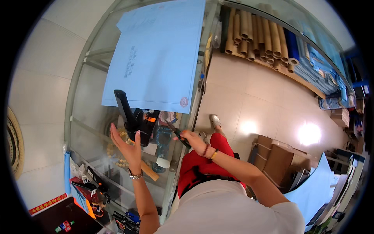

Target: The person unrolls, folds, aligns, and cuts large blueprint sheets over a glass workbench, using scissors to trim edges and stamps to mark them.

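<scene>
My left hand (pixel 128 149) is spread, fingers apart, beside a black lever-handled tool that looks like a heavy-duty stapler (pixel 133 125). Its thumb overlaps the stapler's body; whether they touch I cannot tell. The stapler has orange parts and a raised handle, and stands at the near edge of a large blue paper sheet (pixel 155 67). That sheet bears writing and a round red stamp, and lies on a glass counter (pixel 90 108). My right hand (pixel 194 142) grips dark-handled scissors (pixel 182 139) near the counter's right edge, their tips pointing toward the stapler.
Beaded strings (pixel 117 152) and a wooden strip (pixel 149 172) show around the glass. To the right, cardboard tubes (pixel 251 32) and folded blue papers (pixel 314 76) fill a low shelf. Cardboard boxes (pixel 276 161) stand behind my right arm. Assorted tools (pixel 96 184) lie at lower left.
</scene>
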The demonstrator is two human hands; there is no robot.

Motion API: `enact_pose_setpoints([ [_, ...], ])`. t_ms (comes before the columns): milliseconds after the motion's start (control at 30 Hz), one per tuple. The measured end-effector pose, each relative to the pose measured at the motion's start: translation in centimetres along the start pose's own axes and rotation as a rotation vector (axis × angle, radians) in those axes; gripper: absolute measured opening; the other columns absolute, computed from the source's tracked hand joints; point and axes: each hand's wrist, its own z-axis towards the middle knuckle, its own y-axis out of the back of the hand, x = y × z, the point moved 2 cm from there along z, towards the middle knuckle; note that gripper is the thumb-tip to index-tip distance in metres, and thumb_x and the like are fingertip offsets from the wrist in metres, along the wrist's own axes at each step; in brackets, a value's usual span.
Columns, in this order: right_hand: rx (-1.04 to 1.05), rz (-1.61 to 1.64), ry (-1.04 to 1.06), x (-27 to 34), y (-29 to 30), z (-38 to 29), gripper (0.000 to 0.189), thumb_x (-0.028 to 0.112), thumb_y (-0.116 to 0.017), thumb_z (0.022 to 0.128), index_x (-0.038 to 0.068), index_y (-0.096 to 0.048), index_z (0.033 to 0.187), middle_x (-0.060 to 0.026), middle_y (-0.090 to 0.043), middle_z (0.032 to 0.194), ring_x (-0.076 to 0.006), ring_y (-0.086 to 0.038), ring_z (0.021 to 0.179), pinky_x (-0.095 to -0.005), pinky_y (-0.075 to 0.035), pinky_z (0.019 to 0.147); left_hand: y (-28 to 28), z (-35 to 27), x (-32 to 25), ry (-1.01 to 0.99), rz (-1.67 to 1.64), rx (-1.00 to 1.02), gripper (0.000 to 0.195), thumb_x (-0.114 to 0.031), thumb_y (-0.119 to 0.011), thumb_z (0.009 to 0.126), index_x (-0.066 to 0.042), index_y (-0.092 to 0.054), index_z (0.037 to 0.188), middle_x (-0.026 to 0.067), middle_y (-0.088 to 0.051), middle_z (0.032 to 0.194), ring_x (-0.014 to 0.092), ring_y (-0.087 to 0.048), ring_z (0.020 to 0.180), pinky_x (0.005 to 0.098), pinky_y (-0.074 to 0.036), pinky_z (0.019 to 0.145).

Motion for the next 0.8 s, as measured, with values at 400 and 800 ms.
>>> enact_pose_setpoints([
  [400,0.113,0.099,-0.289,1.1,-0.8,12.8,0.025,0.024,-0.042,0.09,0.008,-0.044,0.072,-0.0063,-0.068,0.094,-0.0088,-0.048,0.062,-0.0262,-0.041,0.053,-6.3,1.9,8.3,0.506,-0.271,0.142,0.043,0.0,-0.074,0.075,0.004,-0.051,0.111,0.0085,-0.059,0.103,0.013,-0.059,0.088,0.0255,-0.048,0.075],
  [800,0.252,0.187,-0.409,0.1,-0.5,15.9,0.033,0.028,-0.039,0.094,0.003,-0.056,0.082,-0.0017,-0.06,0.074,-0.0096,-0.053,0.061,-0.0256,-0.047,0.059,-6.7,1.5,9.2,0.644,-0.311,0.112,0.051,0.002,-0.073,0.074,0.005,-0.049,0.118,0.0131,-0.055,0.118,0.019,-0.056,0.104,0.0303,-0.046,0.09],
])
